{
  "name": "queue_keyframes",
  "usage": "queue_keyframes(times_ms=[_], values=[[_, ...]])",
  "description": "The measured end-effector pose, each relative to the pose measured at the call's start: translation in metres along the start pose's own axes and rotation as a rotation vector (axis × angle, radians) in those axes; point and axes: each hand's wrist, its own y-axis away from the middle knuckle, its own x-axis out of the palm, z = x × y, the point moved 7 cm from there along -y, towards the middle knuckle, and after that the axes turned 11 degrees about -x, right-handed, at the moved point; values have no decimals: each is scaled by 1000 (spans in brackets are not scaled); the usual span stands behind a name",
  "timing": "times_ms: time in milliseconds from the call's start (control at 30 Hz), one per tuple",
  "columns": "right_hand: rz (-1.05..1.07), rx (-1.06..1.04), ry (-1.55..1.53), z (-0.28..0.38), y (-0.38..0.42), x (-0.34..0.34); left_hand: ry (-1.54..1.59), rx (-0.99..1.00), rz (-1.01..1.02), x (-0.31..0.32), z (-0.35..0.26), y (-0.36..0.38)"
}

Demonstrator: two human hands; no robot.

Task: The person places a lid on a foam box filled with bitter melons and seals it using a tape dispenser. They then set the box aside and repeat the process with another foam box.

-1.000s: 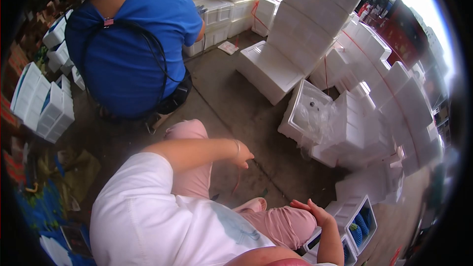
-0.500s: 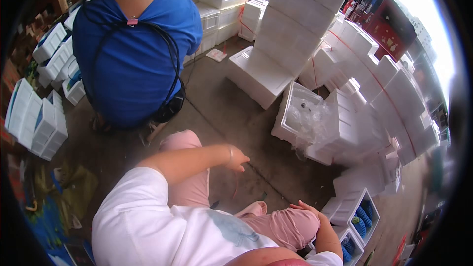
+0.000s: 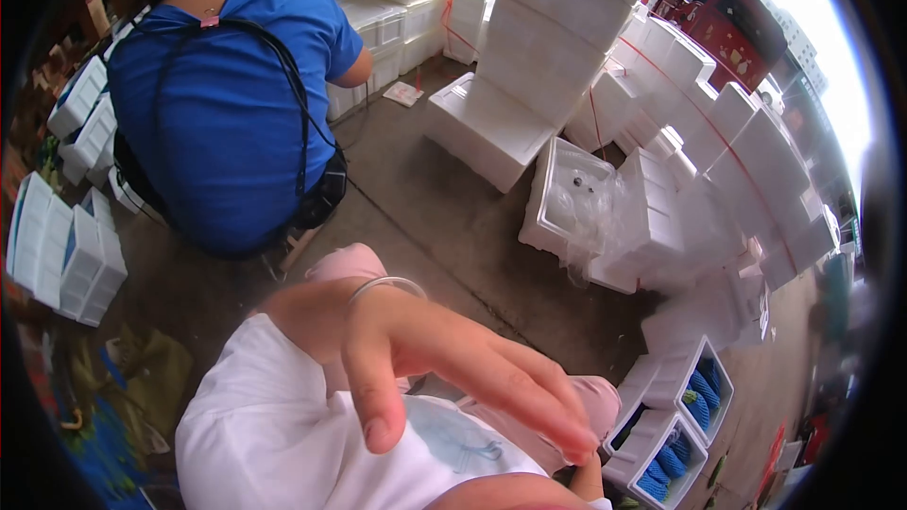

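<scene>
My left hand [image 3: 463, 359] is stretched across my body above my lap, close to the camera, its thumb spread from straight fingers and nothing in it. A silver bangle [image 3: 387, 284] circles that wrist. The fingertips overlap my right forearm [image 3: 588, 480] in this view, and my right hand is hidden behind them. Below are my white shirt [image 3: 255, 397] and pink trousers [image 3: 600, 397]. Beside my right knee stand white foam boxes [image 3: 652, 439] holding items in blue netting [image 3: 697, 406].
A person in a blue shirt [image 3: 227, 113] crouches ahead on the left, back towards me. White foam boxes [image 3: 557, 28] are stacked high in front. An open box [image 3: 543, 194] holds clear plastic wrap [image 3: 590, 212]. A red vehicle [image 3: 723, 24] stands behind at the right.
My left hand has swung right and up towards the camera, its fingers now extended. My right hand, earlier on my knee, is now hidden. The person in blue has shifted slightly left in view.
</scene>
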Motion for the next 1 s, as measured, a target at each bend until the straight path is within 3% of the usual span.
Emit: queue_keyframes(times_ms=[67,133,767,833,900,933,1000], values=[[-14,-22,5,-2,4,1,25,87,6,13,-11,-4],[-21,-54,19,3,4,2,225,-99,-12,16,-1,-3],[-213,-265,-33,-52,46,27,213,-33,-79,57,3,37],[-243,-286,-62,-66,51,32,190,-73,-252,47,25,53],[-264,-339,-86,-65,48,36,203,-267,-488,42,49,74],[-273,-373,-95,-59,44,38,198,-278,-467,47,56,81],[-292,-451,-104,-40,38,37,130,-460,-657,43,82,102]])
